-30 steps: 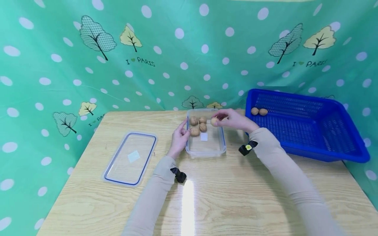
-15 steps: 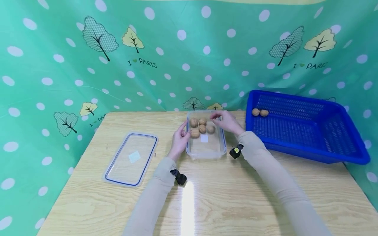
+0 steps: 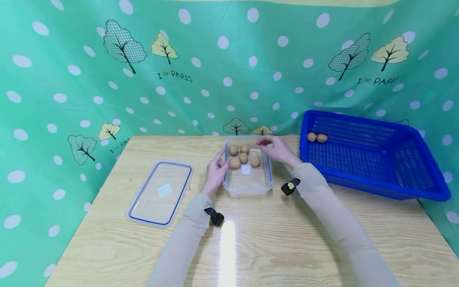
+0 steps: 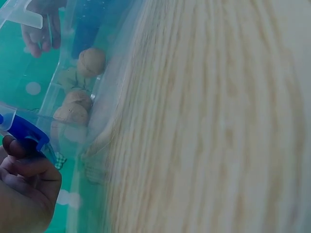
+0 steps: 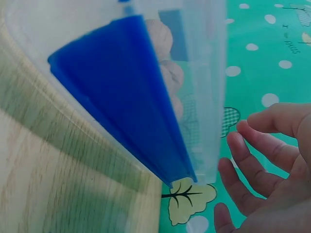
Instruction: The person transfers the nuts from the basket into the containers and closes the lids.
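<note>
A clear plastic food container stands on the table with several walnuts inside, mostly grouped at its left. One walnut lies apart, right of the group. My left hand grips the container's left side; in the left wrist view its curled fingers are at the blue clip. My right hand is over the container's right rim, holding nothing. The right wrist view shows its fingers loosely bent beside the container wall. A white square shows at the container's bottom.
A blue plastic basket stands at the back right, with two walnuts in its left corner. Left of the container, the clear lid with a blue seal lies flat on the table. A green dotted cloth hangs behind.
My right hand has let go of a walnut inside the container, and the walnut has rolled slightly toward the front. My left hand has kept its grip on the container's side.
</note>
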The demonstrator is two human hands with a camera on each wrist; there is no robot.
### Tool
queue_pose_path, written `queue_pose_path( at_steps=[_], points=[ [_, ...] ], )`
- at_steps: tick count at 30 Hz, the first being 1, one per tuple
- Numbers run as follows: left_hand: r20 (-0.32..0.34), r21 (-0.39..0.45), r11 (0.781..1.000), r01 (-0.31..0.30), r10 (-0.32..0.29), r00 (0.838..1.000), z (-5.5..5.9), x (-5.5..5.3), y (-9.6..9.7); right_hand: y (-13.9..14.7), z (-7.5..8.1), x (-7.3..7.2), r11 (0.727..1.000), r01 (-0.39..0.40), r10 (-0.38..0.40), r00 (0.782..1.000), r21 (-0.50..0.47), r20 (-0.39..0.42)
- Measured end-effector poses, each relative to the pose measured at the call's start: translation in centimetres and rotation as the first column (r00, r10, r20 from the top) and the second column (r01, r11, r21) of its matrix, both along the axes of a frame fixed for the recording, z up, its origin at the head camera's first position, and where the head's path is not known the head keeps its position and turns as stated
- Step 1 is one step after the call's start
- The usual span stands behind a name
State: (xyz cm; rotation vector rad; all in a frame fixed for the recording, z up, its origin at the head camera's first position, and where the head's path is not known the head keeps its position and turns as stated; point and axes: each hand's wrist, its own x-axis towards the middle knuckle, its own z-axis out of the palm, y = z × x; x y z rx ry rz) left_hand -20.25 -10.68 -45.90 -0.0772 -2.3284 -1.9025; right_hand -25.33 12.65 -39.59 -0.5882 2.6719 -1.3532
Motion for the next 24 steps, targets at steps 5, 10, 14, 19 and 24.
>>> queue_pose_path(
  at_steps=[5, 10, 14, 19, 24],
  points=[
    [0.012, 0.013, 1.0, -0.004, 0.004, 1.0, 0.2, 0.0, 0.0, 0.7, 0.9, 0.7, 1.0, -0.008, 0.008, 1.0, -0.007, 0.006],
    [0.009, 0.031, 0.999, -0.012, 0.011, 1.0, 0.2, 0.2, 0.0, 1.6, 1.9, 1.4, 1.0, -0.024, 0.024, 1.0, 0.0, 0.005],
    [0.013, 0.04, 0.999, -0.015, 0.015, 1.0, 0.2, 0.2, 0.0, 2.6, 2.7, 2.0, 0.999, -0.04, 0.039, 0.999, 0.014, 0.015],
    [0.008, 0.046, 0.999, -0.015, 0.015, 1.0, 0.1, 0.2, 0.1, 4.0, 3.4, 2.7, 0.997, -0.061, 0.061, 0.998, 0.042, -0.008],
    [-0.008, 0.049, 0.999, -0.021, 0.021, 1.0, 0.1, 0.0, 0.1, 5.6, 3.9, 3.1, 0.997, -0.07, 0.071, 0.997, 0.044, -0.005]
  ],
)
